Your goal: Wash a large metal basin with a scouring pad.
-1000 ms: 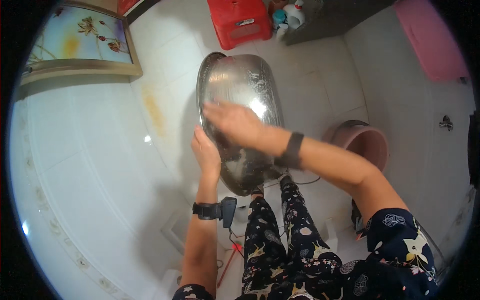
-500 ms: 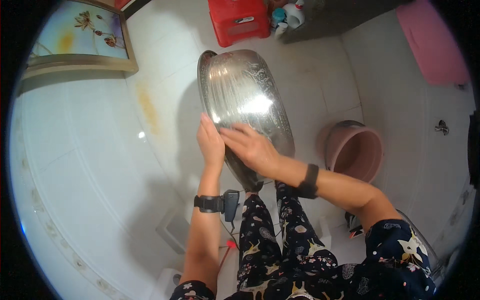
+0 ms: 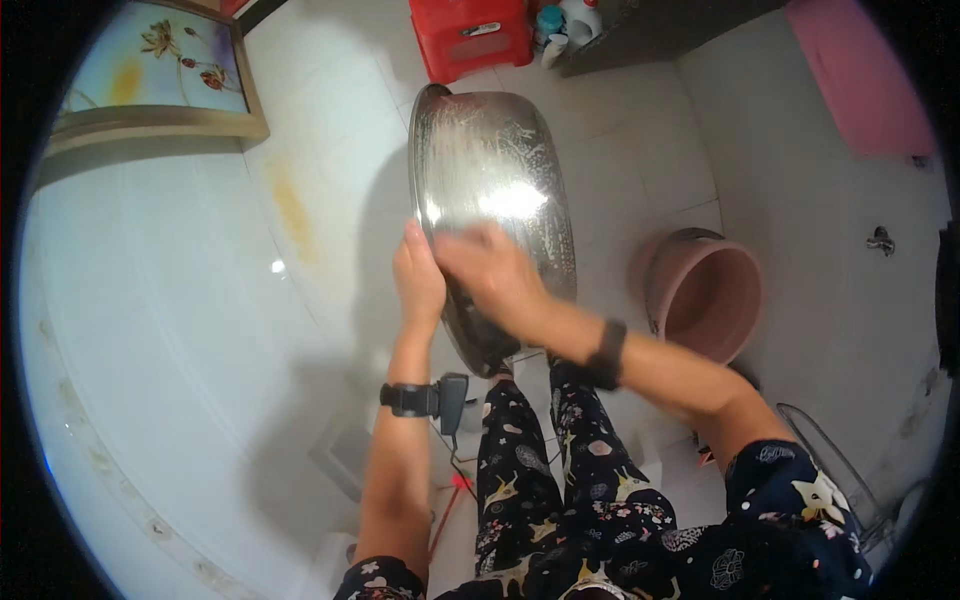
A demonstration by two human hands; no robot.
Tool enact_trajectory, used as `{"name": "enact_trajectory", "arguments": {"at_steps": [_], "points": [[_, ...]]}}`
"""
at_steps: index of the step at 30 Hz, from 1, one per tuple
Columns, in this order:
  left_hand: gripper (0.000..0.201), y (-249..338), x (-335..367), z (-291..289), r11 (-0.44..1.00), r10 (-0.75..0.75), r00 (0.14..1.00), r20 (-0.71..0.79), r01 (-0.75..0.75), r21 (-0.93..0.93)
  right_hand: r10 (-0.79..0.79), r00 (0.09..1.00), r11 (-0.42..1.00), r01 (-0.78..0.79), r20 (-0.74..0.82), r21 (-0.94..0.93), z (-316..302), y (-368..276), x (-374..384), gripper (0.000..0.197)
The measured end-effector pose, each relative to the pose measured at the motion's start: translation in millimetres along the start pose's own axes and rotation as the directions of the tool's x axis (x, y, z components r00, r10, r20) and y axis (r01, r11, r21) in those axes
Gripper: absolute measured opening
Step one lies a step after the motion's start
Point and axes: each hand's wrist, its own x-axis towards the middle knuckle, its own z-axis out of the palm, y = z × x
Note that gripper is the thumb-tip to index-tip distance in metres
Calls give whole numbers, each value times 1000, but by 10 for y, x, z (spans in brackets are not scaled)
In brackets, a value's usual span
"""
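A large shiny metal basin (image 3: 490, 160) stands tipped on its side before my legs, its outer wall streaked with whitish suds and drops. My left hand (image 3: 420, 275) is closed on the basin's left rim, with some of its fingers hidden behind the edge. Smeared by motion, my right hand (image 3: 495, 275) lies against the outer wall close beside the left one. Whether its fingers are curled or flat, or hold anything, does not show. A black strap with a small dark device (image 3: 452, 402) is on my left wrist.
To the right stands a pink bucket (image 3: 712, 300). Beyond the basin are a red plastic stool (image 3: 470, 40) and several bottles (image 3: 578, 22). A pink tub (image 3: 865, 85) is at the upper right, near a wall tap (image 3: 881, 241). A framed flower panel (image 3: 155, 65) is at upper left.
My right hand has shifted slightly up and left over the basin wall and is more blurred. The basin has turned a little, while my left hand keeps its hold on the rim.
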Motion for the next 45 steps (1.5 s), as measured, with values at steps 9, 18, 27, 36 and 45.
{"name": "enact_trajectory", "arguments": {"at_steps": [9,18,27,36,45], "points": [[37,107,-172,-84,970,16,965,264,-79,231,62,997,987,-68,-49,-146,-299,1152,1026,16],[22,34,-108,-66,772,152,970,188,-235,591,237,971,971,-238,-29,-27,106,494,215,27],[18,183,-404,142,923,41,969,244,-130,361,492,870,868,-492,-8,-68,-186,1487,398,29],[15,-40,-177,-114,971,127,990,66,-138,196,-82,980,988,105,-183,117,117,290,149,31],[22,-236,-96,-637,976,97,992,82,-111,188,230,967,972,-233,-107,-20,426,722,1208,7]]}}
